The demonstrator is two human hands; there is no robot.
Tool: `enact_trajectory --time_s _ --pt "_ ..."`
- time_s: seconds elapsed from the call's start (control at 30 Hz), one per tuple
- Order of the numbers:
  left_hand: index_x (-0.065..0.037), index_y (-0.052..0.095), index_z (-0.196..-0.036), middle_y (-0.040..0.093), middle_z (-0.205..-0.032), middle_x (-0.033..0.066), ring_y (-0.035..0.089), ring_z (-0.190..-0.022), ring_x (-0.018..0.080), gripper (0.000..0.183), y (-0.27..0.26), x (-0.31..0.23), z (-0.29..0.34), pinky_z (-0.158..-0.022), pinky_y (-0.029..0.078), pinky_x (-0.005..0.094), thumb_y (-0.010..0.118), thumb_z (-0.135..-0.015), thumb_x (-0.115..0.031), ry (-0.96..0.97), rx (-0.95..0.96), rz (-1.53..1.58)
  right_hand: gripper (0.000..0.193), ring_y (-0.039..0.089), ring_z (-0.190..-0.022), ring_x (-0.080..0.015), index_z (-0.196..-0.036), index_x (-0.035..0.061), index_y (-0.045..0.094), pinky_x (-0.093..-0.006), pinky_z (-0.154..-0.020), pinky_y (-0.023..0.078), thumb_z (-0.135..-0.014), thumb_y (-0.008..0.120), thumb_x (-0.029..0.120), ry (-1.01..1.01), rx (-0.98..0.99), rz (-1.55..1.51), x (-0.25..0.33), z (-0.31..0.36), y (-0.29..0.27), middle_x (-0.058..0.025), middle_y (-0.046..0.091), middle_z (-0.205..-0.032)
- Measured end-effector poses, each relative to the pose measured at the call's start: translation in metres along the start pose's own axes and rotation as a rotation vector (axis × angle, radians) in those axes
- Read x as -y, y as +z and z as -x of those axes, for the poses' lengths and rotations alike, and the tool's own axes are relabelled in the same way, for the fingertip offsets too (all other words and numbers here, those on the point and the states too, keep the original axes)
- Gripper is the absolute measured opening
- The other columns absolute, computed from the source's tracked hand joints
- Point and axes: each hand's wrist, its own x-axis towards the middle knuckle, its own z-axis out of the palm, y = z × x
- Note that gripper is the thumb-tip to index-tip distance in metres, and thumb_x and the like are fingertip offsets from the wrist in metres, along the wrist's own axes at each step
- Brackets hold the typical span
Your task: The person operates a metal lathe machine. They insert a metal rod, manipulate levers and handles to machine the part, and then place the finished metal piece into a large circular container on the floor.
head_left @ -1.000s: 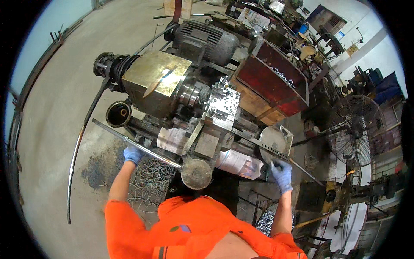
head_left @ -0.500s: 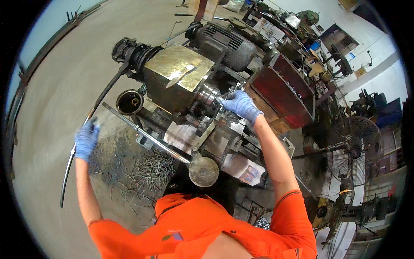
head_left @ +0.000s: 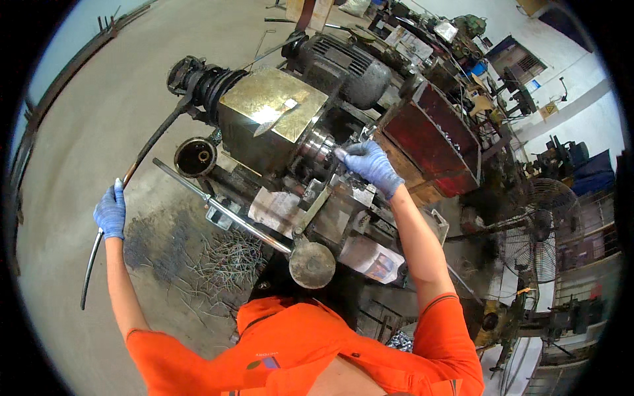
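Observation:
A long curved lever (head_left: 149, 146) runs from the black end of a lathe-like machine down to the left. Around its lower part is my left hand (head_left: 111, 212), in a blue knitted glove, with the fingers wrapped and the thumb pointing up along the bar. My right hand (head_left: 373, 166), gloved alike, is at the shiny round spindle nose (head_left: 318, 145). Its thumb and fingers are pinched together there; what lies between them is too small to make out. Behind the spindle stands the headstock (head_left: 264, 99) with a brass-coloured top, and a brush-like tool (head_left: 276, 119) lies on it.
A straight steel bar (head_left: 224, 208) slants toward a round metal disc (head_left: 312, 264) close to my body. Thin metal scraps (head_left: 231, 261) litter the floor. A red bin (head_left: 432, 142) stands beyond my right hand, near a motor (head_left: 343, 69). A fan (head_left: 541, 224) is farther right.
My left hand, blurred before, is now sharp and closed on the lever. Hand and lever end have shifted a little to the left. My right hand stays at the spindle.

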Motion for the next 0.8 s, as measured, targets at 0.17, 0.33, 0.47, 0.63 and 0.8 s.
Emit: enact_trajectory --time_s 0.17,0.33,0.47,0.63,0.8 --pt "-0.013 0.065 -0.094 0.063 -0.082 0.0180 0.060 -0.075 0.0363 0.053 0.010 0.014 -0.028 -0.067 0.046 0.0445 0.032 -0.089 -0.054 0.001 0.019 -0.076 0.031 0.063 -0.068 -0.0219 -0.078 0.0037 0.068 -0.0317 -0.067 0.049 -0.073 0.068 0.034 -0.340 -0.219 0.243 0.006 -0.006 0.012 -0.0117 0.065 -0.073" --pt "-0.010 0.062 -0.090 0.062 -0.084 0.0186 0.059 -0.080 0.0374 0.054 -0.010 -0.052 0.050 -0.070 0.045 0.0446 0.035 -0.086 -0.056 -0.022 0.041 0.098 0.050 0.060 -0.071 -0.0322 -0.073 0.0080 0.069 -0.0392 -0.077 0.044 -0.074 0.053 0.056 -0.275 -0.007 0.567 0.006 -0.014 0.029 -0.0158 0.062 -0.070" --pt "-0.009 0.061 -0.090 0.062 -0.087 0.0193 0.059 -0.083 0.0374 0.051 -0.030 -0.064 0.060 -0.071 0.044 0.0449 0.039 -0.084 -0.055 -0.126 0.225 0.137 0.052 0.059 -0.071 -0.0344 -0.067 0.0046 0.066 -0.0404 -0.080 0.041 -0.073 0.054 0.054 -0.299 -0.030 0.652 0.019 -0.009 0.029 -0.0167 0.062 -0.069" --pt "-0.008 0.059 -0.085 0.063 -0.081 0.0177 0.060 -0.077 0.0361 0.043 -0.049 -0.091 0.092 -0.068 0.046 0.0453 0.047 -0.082 -0.050 -0.113 0.227 0.089 0.050 0.058 -0.074 -0.0354 -0.071 0.0034 0.066 -0.0410 -0.082 0.040 -0.074 0.055 0.052 -0.349 -0.050 0.626 0.013 -0.008 0.032 -0.0182 0.061 -0.069" --pt "-0.008 0.059 -0.085 0.063 -0.075 0.0175 0.061 -0.073 0.0355 0.040 -0.045 -0.093 0.097 -0.067 0.047 0.0459 0.053 -0.079 -0.047 -0.084 0.175 0.092 0.045 0.057 -0.066 -0.0341 -0.066 0.0064 0.067 -0.0395 -0.072 0.044 -0.075 0.055 0.049 -0.342 -0.146 0.626 0.007 -0.010 0.036 -0.0172 0.060 -0.064"
